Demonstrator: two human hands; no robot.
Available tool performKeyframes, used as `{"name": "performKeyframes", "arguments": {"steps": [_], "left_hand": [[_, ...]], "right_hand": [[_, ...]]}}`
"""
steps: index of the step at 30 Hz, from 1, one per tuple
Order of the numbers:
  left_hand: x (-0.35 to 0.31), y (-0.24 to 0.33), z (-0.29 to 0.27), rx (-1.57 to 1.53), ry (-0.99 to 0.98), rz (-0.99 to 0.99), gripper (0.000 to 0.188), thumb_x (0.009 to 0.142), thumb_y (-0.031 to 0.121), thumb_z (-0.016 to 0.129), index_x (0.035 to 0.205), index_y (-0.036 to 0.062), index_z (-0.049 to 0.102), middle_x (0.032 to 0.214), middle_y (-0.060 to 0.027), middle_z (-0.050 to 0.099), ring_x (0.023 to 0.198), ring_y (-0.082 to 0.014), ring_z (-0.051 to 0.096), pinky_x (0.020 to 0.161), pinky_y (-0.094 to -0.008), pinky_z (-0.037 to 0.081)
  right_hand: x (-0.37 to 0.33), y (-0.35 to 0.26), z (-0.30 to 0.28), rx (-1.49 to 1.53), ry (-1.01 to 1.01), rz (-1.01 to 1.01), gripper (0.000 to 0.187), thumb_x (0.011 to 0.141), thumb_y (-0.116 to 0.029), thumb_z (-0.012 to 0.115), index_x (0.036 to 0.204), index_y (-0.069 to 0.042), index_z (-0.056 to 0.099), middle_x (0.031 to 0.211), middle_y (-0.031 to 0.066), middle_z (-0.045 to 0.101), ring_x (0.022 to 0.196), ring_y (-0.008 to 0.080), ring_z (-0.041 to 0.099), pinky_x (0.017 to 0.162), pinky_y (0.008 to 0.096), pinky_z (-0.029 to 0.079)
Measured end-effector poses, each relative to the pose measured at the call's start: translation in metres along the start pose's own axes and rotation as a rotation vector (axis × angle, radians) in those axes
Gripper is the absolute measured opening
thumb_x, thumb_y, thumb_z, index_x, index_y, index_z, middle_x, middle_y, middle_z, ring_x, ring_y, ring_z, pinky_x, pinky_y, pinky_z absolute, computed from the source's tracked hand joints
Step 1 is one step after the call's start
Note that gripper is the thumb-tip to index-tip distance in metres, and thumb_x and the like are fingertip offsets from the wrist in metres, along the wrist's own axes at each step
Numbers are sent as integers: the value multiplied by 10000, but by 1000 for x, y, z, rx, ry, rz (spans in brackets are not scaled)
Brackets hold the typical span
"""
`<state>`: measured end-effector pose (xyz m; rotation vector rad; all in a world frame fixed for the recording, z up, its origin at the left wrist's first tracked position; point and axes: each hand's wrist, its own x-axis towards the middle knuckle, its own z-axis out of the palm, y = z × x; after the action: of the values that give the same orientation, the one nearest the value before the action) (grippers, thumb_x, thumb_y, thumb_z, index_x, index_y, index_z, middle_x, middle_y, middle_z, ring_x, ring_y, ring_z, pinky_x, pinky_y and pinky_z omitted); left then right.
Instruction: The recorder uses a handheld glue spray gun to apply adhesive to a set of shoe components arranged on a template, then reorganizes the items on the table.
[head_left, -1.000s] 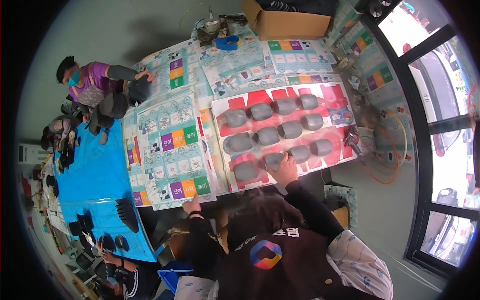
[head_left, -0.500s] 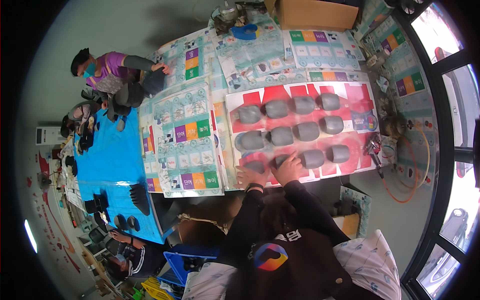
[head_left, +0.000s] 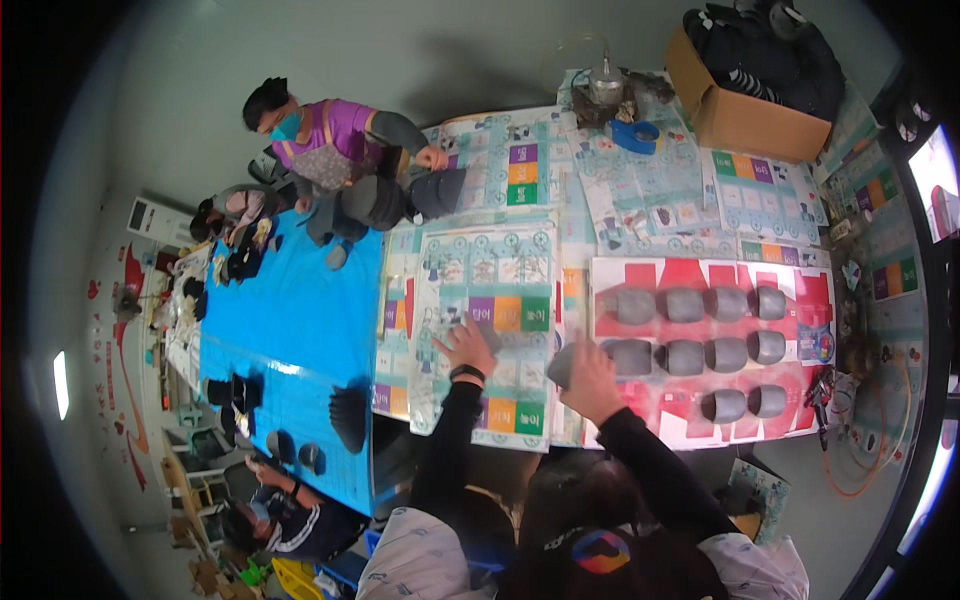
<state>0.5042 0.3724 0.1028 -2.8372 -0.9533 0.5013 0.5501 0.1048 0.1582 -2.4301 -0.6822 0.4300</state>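
My left hand [head_left: 466,350] is over the teal printed sheets, its fingers on a small grey rounded pad [head_left: 488,337]. At the left edge of the red-and-white board [head_left: 620,270], my right hand [head_left: 597,385] grips another grey domed pad [head_left: 563,367], held tilted. Several similar grey pads [head_left: 727,353] lie in rows on the board; the front row has two, both toward the right. Part of each held pad is hidden by my fingers.
A spray gun [head_left: 822,396] with an orange hose lies right of the board. Farther back are a blue tape dispenser [head_left: 634,136] and a cardboard box [head_left: 752,105] of dark items. A co-worker [head_left: 330,150] handles stacked dark pads beside the blue table [head_left: 300,340]; another person sits at lower left.
Both hands have lifted the two front-left pads off the board and moved left, the left hand onto the printed sheets. My view has shifted left, so the board appears farther right.
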Motion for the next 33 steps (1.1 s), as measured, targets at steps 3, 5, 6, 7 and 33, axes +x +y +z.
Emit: {"name": "performKeyframes", "arguments": {"steps": [3,5,6,7,33], "left_hand": [[93,-46,-8,26,213,165,1009,764,275,766,1586,57,222,1386,-122,463,1378,-347,404,1154,-748,124],[156,-67,-6,109,293,222,1254,679,377,880,1616,85,100,1428,-103,425,1415,-337,355,1148,-755,141],[181,-72,-4,96,290,232,1254,679,377,880,1616,85,100,1428,-103,425,1415,-337,355,1148,-755,141],[201,-76,-3,106,305,264,1238,696,340,873,1622,100,87,1454,-92,411,1434,-337,335,1156,-748,137],[-41,133,36,-569,185,-91,1343,724,867,620,1545,-113,207,1271,-332,559,1140,-461,589,1011,-639,415]], "right_hand": [[99,-38,46,10,108,-60,1156,630,-190,824,1560,50,180,1347,263,472,1258,449,475,1079,546,381],[168,-53,70,-22,140,-150,1079,667,-179,803,1555,42,232,1277,254,486,1258,428,486,1069,567,389],[199,-59,78,-104,170,-175,1026,700,-166,778,1554,32,246,1267,235,496,1255,417,492,1082,579,380],[225,-64,87,-185,192,-195,973,733,-153,753,1553,22,260,1257,216,507,1252,406,497,1095,590,372],[33,88,-52,-186,643,314,714,765,-276,780,1333,48,495,1327,240,516,1190,394,515,1008,500,424]]}}
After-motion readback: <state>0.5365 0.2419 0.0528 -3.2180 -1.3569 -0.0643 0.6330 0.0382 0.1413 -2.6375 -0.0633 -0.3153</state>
